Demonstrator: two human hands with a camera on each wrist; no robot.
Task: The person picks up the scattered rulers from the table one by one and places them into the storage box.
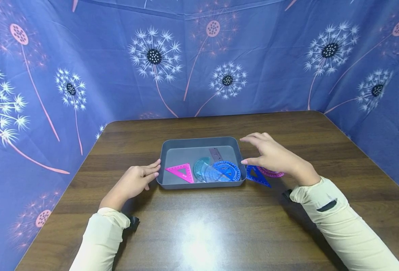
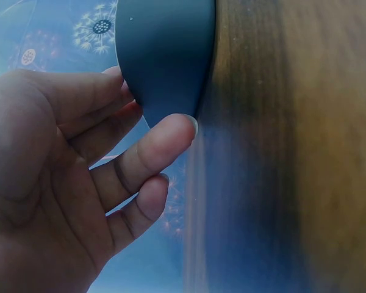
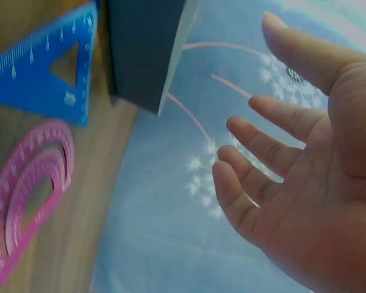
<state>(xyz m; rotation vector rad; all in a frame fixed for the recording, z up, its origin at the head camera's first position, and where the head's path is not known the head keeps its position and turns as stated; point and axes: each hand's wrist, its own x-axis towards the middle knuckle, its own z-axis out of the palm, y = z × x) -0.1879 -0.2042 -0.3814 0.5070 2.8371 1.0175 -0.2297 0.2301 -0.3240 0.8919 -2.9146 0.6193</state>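
Note:
A grey rectangular tray (image 1: 202, 186) lies on the table. In it are a pink set square (image 1: 182, 172), a teal protractor (image 1: 199, 167), a blue round protractor (image 1: 231, 168), a clear ruler-like piece (image 1: 213, 174) overlapping them, and a small dark flat piece (image 1: 215, 154). My left hand (image 1: 135, 181) touches the tray's left side with its fingertips, fingers fairly straight. To the tray's right, my right hand (image 1: 270, 152) hovers with spread fingers and holds nothing. Below it on the table lie a blue set square (image 3: 55, 67) and a magenta protractor (image 3: 33, 189), both partly hidden by the hand in the head view.
The brown wooden table (image 1: 145, 233) reaches back to a blue cloth (image 1: 192, 56) printed with dandelions, which hangs behind it and along both sides. Light glares on the tabletop in front of the tray.

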